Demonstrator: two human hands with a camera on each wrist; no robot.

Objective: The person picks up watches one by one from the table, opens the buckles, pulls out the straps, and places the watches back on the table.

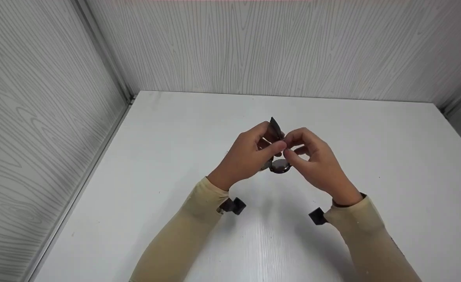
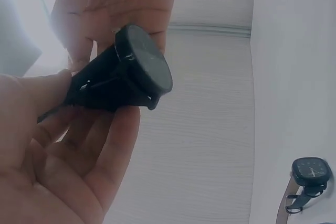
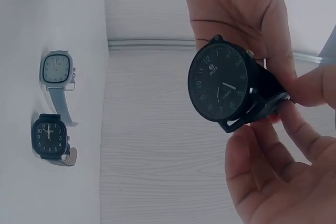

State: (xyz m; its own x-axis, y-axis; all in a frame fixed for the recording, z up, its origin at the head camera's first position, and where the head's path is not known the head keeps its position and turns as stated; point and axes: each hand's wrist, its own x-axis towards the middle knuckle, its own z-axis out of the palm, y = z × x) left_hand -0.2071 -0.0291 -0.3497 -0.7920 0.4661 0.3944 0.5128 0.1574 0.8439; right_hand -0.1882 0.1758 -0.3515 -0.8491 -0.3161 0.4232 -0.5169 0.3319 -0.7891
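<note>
Over the table, a black wristwatch [image 1: 280, 166] with a round face is between my two hands. Its dark dial, with white numerals, shows in the right wrist view [image 3: 218, 82]. My left hand [image 1: 250, 152] grips the black strap between thumb and fingers, and a strap end [image 1: 276, 127] sticks up past the fingers. From the other side, my right hand [image 1: 316, 160] pinches the strap with thumb and fingertips, close to the left thumb. Where the strap joins is hidden by the fingers.
On the white table [image 1: 175, 129] lie a squarish black watch [image 3: 50, 136] and a pale blue-grey watch [image 3: 56, 69], side by side in the right wrist view. One black watch [image 2: 311, 172] also shows in the left wrist view. Wood-grain panels [image 1: 254, 47] stand behind and at the sides.
</note>
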